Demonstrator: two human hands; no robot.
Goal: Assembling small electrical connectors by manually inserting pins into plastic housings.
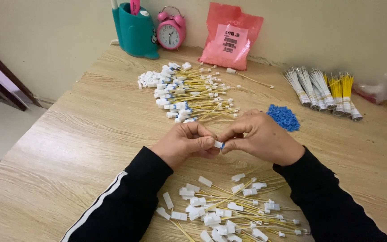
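In the head view, the wooden table [68, 134] carries everything. Its left edge falls away to the floor, and a wide bare stretch lies left of the hands; its back edge meets the wall. The left hand [184, 142] and right hand [260, 136] meet near the table's middle, fingertips pressed together, both pinching one small white connector [219, 144] with a blue tip. Towards the table's front lies a loose pile of white connectors on yellow wires [229, 210]; behind the hands lies a finished pile [189, 92], and a heap of blue pieces [283, 117] sits just right.
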